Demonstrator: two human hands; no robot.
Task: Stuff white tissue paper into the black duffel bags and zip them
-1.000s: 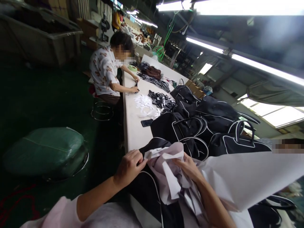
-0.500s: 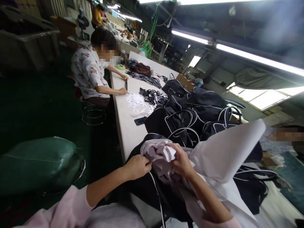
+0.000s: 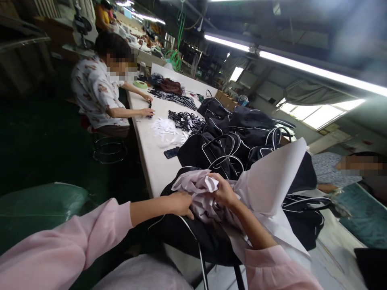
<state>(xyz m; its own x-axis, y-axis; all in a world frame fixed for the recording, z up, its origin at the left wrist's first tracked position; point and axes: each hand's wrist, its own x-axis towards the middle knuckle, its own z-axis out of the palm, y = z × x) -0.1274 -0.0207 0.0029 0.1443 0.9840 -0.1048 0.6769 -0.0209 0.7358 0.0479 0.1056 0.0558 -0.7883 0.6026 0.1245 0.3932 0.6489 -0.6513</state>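
In the head view a black bag (image 3: 199,237) with white piping lies at the table edge before me, its handle straps hanging down. Crumpled white paper (image 3: 193,187) bulges from its opening. My left hand (image 3: 180,204) is closed at the near left rim of the opening, the thumb outside and the other fingers partly hidden. My right hand (image 3: 223,190) is closed around a bunch of the paper. Beside my right forearm, a large white sheet (image 3: 269,181) stands up in a cone-like fold.
More black bags (image 3: 214,151) are heaped beyond mine. Farther along the table (image 3: 140,133) lie a phone (image 3: 171,152), white strips (image 3: 165,128) and patterned black straps (image 3: 187,121). A co-worker (image 3: 96,86) sits at the left side; another person (image 3: 329,169) is at the right.
My left hand has shifted along the bag's rim, with its back turned up more and its forearm straighter. My right hand still holds the paper. The whole view has shifted slightly.
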